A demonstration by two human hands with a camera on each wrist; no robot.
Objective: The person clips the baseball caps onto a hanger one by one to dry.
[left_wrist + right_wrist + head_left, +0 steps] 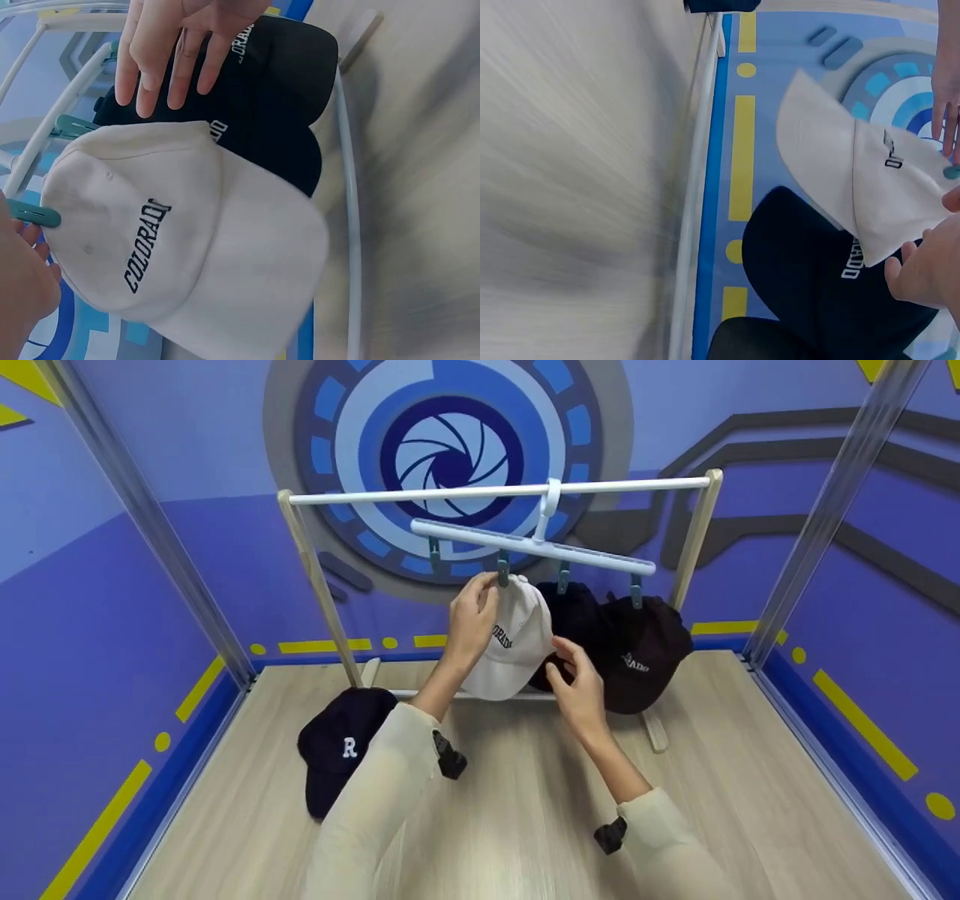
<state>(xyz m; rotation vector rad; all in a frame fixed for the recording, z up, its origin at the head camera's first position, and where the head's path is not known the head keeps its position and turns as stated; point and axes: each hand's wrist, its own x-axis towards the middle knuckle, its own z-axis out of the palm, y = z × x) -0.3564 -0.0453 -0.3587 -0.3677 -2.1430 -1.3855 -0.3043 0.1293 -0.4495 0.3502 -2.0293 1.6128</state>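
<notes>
A white cap [517,637] lettered "COLORADO" [146,244] hangs by a green clip [503,568] from a tilted white hanger [532,545]. My left hand [472,619] is at the cap's upper left, fingertips right by the clip and fingers fairly straight. At the cap's right edge is my right hand [579,686], fingers spread and loosely bent, nothing held in them. In the right wrist view the right hand [930,274] has its fingertips close to the cap's lower edge. Two dark caps, a black one [574,619] and a dark brown one [645,652], hang to the right.
The hanger hooks over the white rail [420,495] of a wooden-legged rack [694,540]. An unused green clip [434,553] hangs at the hanger's left end. A navy cap [341,750] with a white "R" lies on the wooden table [510,825], left of my left sleeve.
</notes>
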